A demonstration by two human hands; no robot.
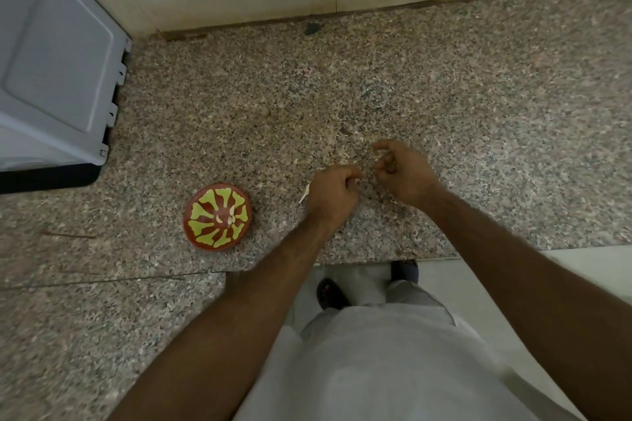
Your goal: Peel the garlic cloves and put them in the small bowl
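**Two hands mid-peel, a few cloves already in the bowl**

Two hands low over the granite worktop, near the front edge. Left hand: fingers curled, grip closed around a small pale bit showing at the fingertips, probably a garlic clove, though too small and too hidden to call with certainty. Right hand: thumb and forefinger pinched together on a thin whitish sliver, read as a strip of skin. Hands near each other but apart, a narrow gap of worktop between.

A loose pale scrap of peel lying on the worktop just beside the left hand, on its bowl side.

Small bowl: red-brown with yellow-green pattern, upright on the worktop, left of the left hand and clear of it. A few pale peeled cloves resting inside near the centre.

Handling notes, as judgement:
- Clove: very light, firm, curved; once bare, likely slick and slightly tacky. Best held across the fat middle, between thumb and two fingers, tip left exposed.
- Skin: papery, brittle, tears in strips. Best lifted from the root end or the pointed tip with a nail, then pulled along the length.
- Risk: a hard squeeze may shoot a bare clove out of the fingers; a short, low carry to the bowl advised.
- Bowl looks glazed and light; a drop from close above preferred, no push on the rim.

Grey appliance at far left, well apart from the work.
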